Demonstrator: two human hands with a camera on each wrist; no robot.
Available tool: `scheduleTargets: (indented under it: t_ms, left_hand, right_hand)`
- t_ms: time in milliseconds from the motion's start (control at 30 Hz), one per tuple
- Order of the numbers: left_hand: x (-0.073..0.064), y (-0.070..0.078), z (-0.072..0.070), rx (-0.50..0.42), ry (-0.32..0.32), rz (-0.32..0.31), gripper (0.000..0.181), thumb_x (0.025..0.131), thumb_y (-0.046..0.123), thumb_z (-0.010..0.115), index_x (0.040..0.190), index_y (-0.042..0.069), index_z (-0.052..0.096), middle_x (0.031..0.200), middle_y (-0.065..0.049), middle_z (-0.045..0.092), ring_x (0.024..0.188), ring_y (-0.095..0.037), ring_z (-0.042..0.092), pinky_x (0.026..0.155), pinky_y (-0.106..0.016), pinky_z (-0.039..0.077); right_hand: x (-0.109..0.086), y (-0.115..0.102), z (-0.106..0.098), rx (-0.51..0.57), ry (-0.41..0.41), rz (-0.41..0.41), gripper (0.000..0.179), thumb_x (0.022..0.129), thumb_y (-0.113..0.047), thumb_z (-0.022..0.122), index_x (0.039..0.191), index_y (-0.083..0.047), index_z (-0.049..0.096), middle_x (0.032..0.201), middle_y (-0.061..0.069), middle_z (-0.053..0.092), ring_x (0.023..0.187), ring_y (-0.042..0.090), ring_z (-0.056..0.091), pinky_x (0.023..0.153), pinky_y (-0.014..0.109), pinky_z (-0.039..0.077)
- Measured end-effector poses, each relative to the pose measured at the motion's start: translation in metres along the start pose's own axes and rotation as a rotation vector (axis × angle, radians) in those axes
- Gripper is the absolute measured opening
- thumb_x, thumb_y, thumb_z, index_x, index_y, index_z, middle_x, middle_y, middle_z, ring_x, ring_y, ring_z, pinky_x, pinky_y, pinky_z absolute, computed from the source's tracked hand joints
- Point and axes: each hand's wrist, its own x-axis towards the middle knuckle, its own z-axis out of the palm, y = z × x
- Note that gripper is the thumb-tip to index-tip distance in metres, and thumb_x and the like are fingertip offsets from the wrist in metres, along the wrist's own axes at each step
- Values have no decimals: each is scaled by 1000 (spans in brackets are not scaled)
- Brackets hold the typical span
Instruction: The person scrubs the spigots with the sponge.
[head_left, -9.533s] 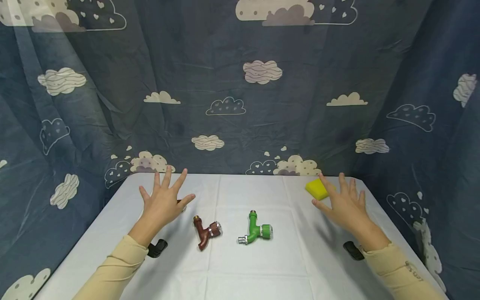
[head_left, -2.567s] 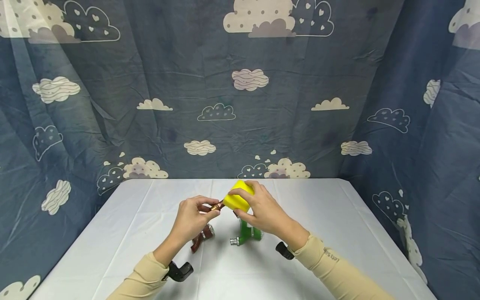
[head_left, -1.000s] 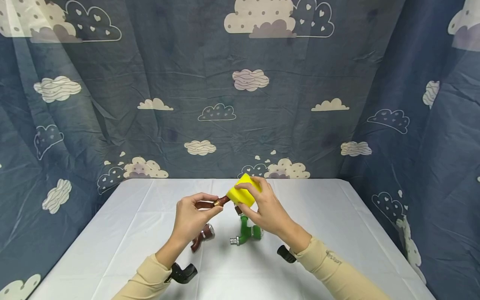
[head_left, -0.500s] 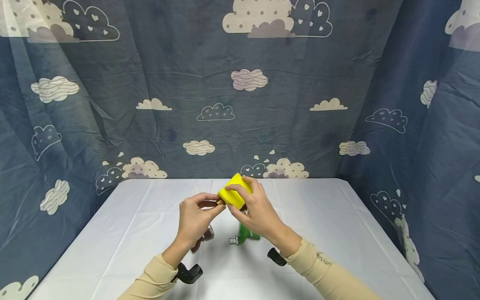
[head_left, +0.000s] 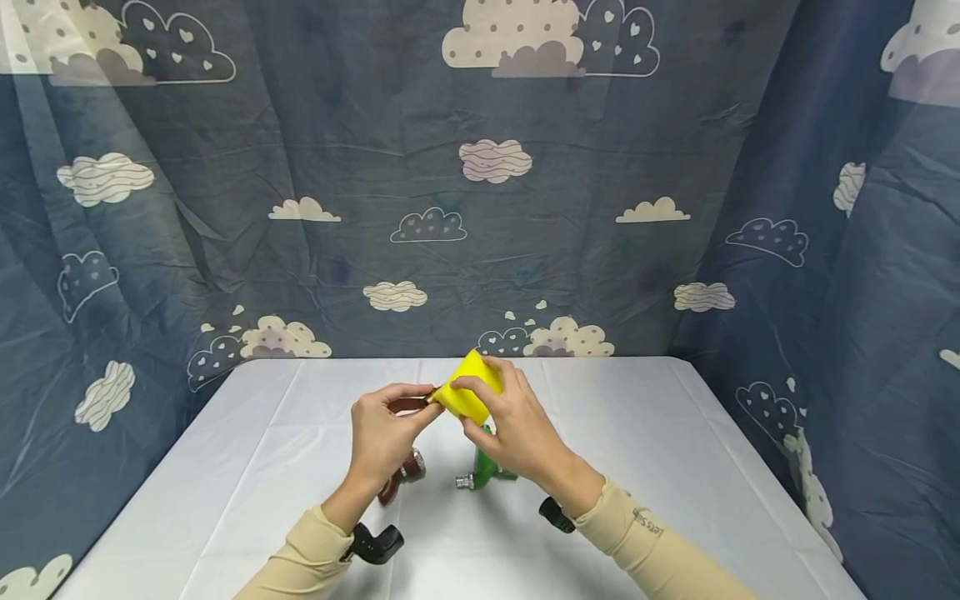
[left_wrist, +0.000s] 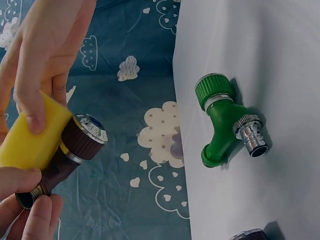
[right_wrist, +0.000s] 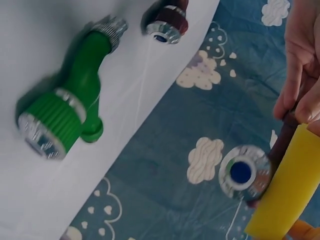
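Above the table, my left hand [head_left: 386, 429] pinches a dark brown tap [left_wrist: 65, 167] by its brass threaded end. A yellow sponge [head_left: 468, 387] is gripped between the thumb and fingers of my right hand [head_left: 521, 421]. The sponge lies against the tap's body, covering most of it in the head view; the left wrist view shows the tap's ribbed knob and chrome cap beside it. Below the hands, a green tap [head_left: 486, 468] with a chrome nozzle lies on the table, partly behind my right hand. Another brown tap [head_left: 405, 475] lies left of it, partly hidden by my left hand.
A white cloth covers the table [head_left: 300, 467]. Its far edge meets a dark blue curtain [head_left: 360, 125] with printed clouds, which also hangs at both sides. Black camera mounts [head_left: 377, 544] sit on the wrists.
Since the earliest frame, my hands have come together, the left with a brown tap and the right with the sponge. Lately the sponge has slid back and forth along the tap.
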Motion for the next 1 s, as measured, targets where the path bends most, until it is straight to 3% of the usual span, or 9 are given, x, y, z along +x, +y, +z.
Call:
scheduleTargets:
  t_ms: [267, 500, 733, 1000]
  left_hand:
    - [-2, 4, -4, -19, -1, -18, 23, 79, 3, 95, 100, 9, 86, 98, -9, 83, 83, -17, 82, 73, -23, 67]
    - [-7, 5, -4, -22, -11, -16, 24, 78, 3, 95, 99, 9, 86, 98, -8, 83, 82, -10, 81, 71, -22, 67]
    - [-12, 7, 0, -61, -23, -27, 24, 79, 2, 95, 99, 10, 86, 99, -8, 83, 84, -10, 81, 74, -24, 68]
    - [-10, 7, 10, -112, -14, 5, 25, 77, 2, 96, 100, 8, 86, 100, -10, 82, 85, -12, 81, 77, -25, 68]
  right_hand:
    - [-5, 15, -8, -37, -5, 52, 48, 91, -20, 84, 134, -29, 67, 154, 27, 49, 131, 45, 56, 101, 58, 61]
    - [-4, 21, -11, 43, 2, 145, 46, 95, -20, 80, 138, -26, 64, 152, 25, 48, 133, 45, 56, 101, 57, 62]
    - [0, 16, -16, 154, -1, 277, 42, 99, -26, 77, 138, -29, 64, 154, 20, 47, 141, 45, 51, 105, 64, 57]
    - [1, 9, -16, 151, 26, 285, 42, 98, -26, 77, 138, -28, 65, 152, 17, 48, 136, 44, 52, 99, 59, 60]
